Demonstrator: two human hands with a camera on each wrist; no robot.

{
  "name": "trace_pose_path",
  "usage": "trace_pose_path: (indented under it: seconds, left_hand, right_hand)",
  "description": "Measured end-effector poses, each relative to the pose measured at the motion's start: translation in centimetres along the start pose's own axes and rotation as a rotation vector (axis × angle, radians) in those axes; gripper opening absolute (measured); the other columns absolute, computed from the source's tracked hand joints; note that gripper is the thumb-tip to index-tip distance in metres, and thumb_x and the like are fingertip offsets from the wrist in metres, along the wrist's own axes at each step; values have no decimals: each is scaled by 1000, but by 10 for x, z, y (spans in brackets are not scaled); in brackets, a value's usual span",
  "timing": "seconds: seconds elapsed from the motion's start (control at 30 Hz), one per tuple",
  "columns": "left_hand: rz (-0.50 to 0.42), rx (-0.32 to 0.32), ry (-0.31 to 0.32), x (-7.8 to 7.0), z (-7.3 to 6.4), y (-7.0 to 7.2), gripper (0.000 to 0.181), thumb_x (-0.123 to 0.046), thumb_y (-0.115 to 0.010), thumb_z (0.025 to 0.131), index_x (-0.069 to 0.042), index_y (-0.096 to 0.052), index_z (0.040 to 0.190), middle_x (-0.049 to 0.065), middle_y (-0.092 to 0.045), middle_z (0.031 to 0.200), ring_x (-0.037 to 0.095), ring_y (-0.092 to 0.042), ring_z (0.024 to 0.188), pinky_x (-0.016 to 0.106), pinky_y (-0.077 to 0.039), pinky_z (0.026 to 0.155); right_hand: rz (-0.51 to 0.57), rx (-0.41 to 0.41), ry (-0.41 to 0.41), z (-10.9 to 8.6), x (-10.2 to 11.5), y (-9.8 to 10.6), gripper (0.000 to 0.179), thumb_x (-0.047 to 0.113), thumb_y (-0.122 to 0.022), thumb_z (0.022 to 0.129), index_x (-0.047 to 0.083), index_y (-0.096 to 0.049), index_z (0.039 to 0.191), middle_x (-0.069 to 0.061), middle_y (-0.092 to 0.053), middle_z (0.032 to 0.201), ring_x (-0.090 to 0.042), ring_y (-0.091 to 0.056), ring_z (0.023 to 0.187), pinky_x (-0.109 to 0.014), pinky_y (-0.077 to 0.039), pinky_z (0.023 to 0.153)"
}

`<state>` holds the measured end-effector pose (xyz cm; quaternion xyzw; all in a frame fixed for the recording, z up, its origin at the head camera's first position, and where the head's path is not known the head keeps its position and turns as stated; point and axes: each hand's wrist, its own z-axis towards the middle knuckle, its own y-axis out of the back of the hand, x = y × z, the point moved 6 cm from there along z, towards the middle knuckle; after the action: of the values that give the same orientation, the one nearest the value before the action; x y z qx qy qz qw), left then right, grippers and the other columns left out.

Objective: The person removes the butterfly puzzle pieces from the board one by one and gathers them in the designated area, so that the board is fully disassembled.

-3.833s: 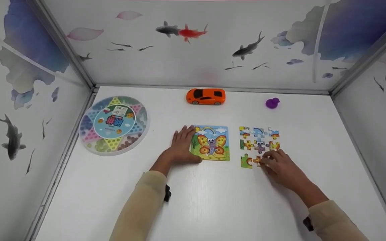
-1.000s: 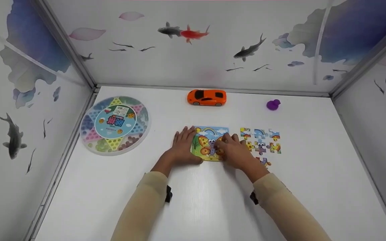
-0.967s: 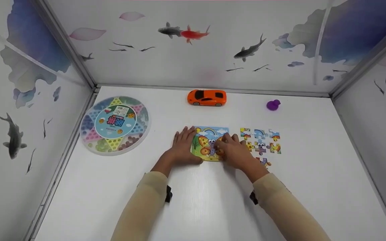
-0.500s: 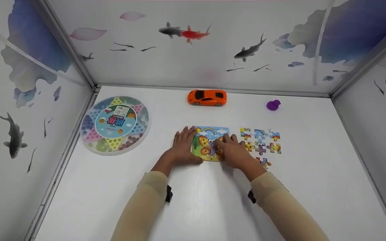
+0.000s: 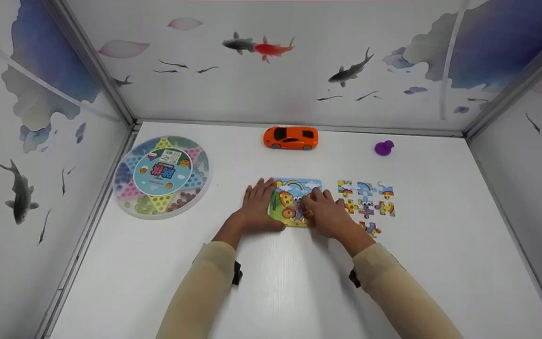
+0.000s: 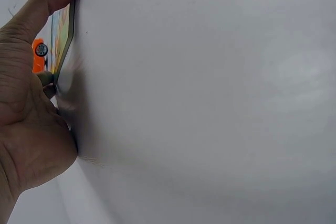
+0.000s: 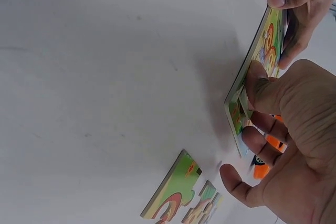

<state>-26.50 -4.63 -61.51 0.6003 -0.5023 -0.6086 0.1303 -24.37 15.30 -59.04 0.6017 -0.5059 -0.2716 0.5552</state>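
On the white table lies a square jigsaw puzzle board (image 5: 280, 219) printed with a butterfly under a rainbow. My left hand (image 5: 258, 209) spans its left side, thumb at the near edge and fingers at the far left corner, holding it. Over the board's right half, my right hand (image 5: 331, 214) pinches a small puzzle piece (image 7: 245, 104) between thumb and fingers, tilted close over the picture. The head view hides this piece behind the fingers. Just right of the board, loose puzzle pieces (image 5: 365, 188) lie in rows, partly covered by the right hand; a green corner piece (image 7: 173, 190) shows in the right wrist view.
A round Chinese checkers box (image 5: 162, 175) with coloured pieces lies at the left. At the back stand an orange toy car (image 5: 290, 138) and, farther right, a purple toy duck (image 5: 384, 148). Printed walls (image 5: 271, 94) enclose the table's back and sides.
My right hand has moved left from the loose pieces to the board, bringing one piece. Over the last second it has shifted only slightly. My left hand has stayed at the board.
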Motion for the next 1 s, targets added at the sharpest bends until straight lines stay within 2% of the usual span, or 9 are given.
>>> trace_pose_path:
  seconds: [0.17,0.47,0.63,0.77,1.0]
  left_hand:
    - [4,2,4,0,0,-1,123,-48,-88,82,-14,-19,178,5,-10,188,31,2,176,57,2,142]
    - [18,12,4,0,1,-2,123,-50,-88,83,-15,-18,178,4,-8,189,30,3,176,56,3,142]
    - [9,11,-3,0,1,-1,123,-49,-88,83,-15,-18,178,4,-9,189,31,3,176,57,3,142]
    - [14,8,-6,1,2,-1,122,-49,-87,83,-14,-19,178,5,-10,188,32,2,176,57,2,142]
    - [3,3,-1,2,2,-1,123,-49,-88,82,-14,-20,178,5,-10,188,31,2,176,56,3,142]
  right_hand:
    - [15,-1,8,0,1,-1,51,15,-80,101,24,-57,146,-13,-51,144,-36,-51,133,-78,-49,108]
    - [137,5,4,-1,-1,-2,42,10,-77,103,23,-60,138,-11,-50,139,-34,-50,136,-85,-38,116]
    - [122,-32,24,-2,-1,0,33,11,-76,104,24,-64,132,-10,-52,142,-35,-52,135,-84,-41,112]
    - [84,-62,59,-4,0,1,26,13,-73,106,22,-66,130,-10,-55,140,-34,-54,128,-81,-46,105]
    - [80,-41,88,-7,-2,1,32,21,-75,107,21,-71,139,-10,-56,145,-33,-54,132,-66,-47,105]
